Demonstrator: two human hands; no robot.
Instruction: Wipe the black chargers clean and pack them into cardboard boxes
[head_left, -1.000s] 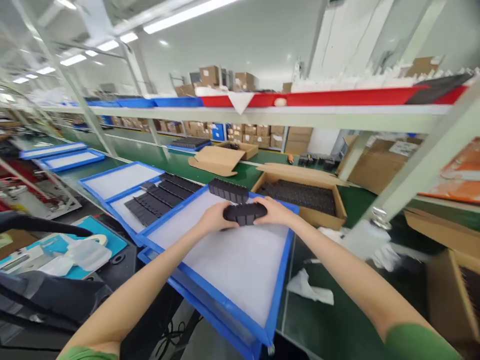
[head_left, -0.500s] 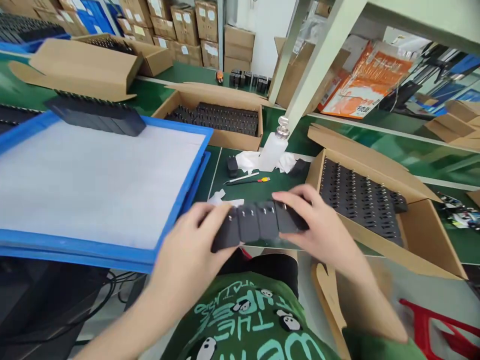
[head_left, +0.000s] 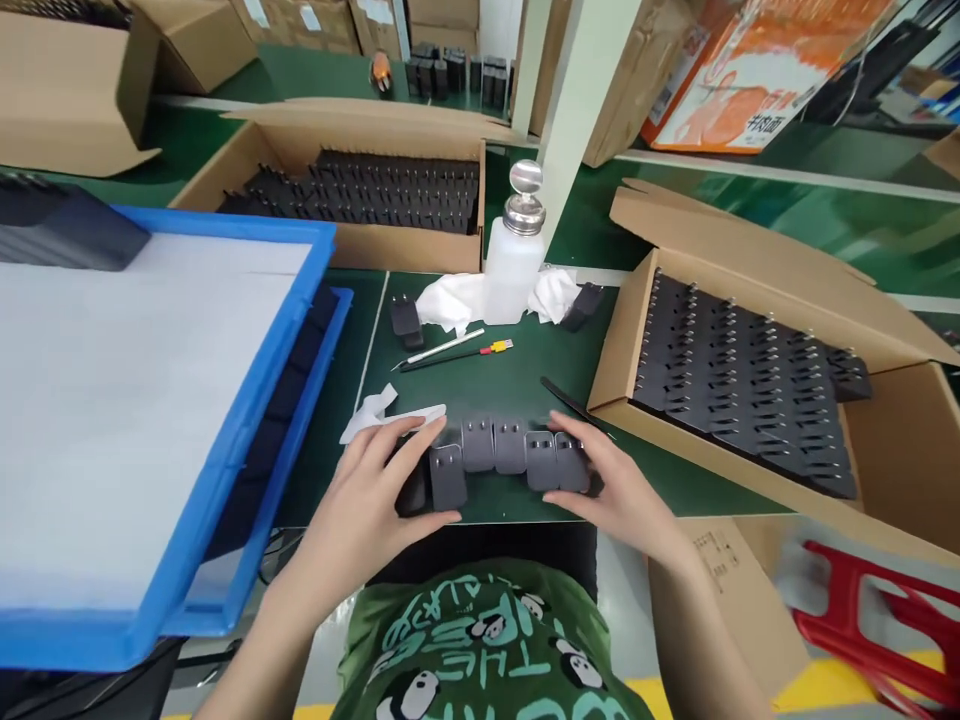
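Left hand (head_left: 375, 488) and right hand (head_left: 619, 488) curled round opposite ends of adapter row (head_left: 510, 446), likely squeezing inward so loose units hold together; row between hands, stepped unevenly; box (head_left: 911, 430) right of right hand, tray (head_left: 232, 227) left of left hand, probably for easy reach.

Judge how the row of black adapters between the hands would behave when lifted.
The row of black adapters would probably not act as one stiff piece: its blocks sit staggered, with no visible strap. Gripped only at its ends, the middle might slip out. Each squared, hard-looking block likely won't bend.
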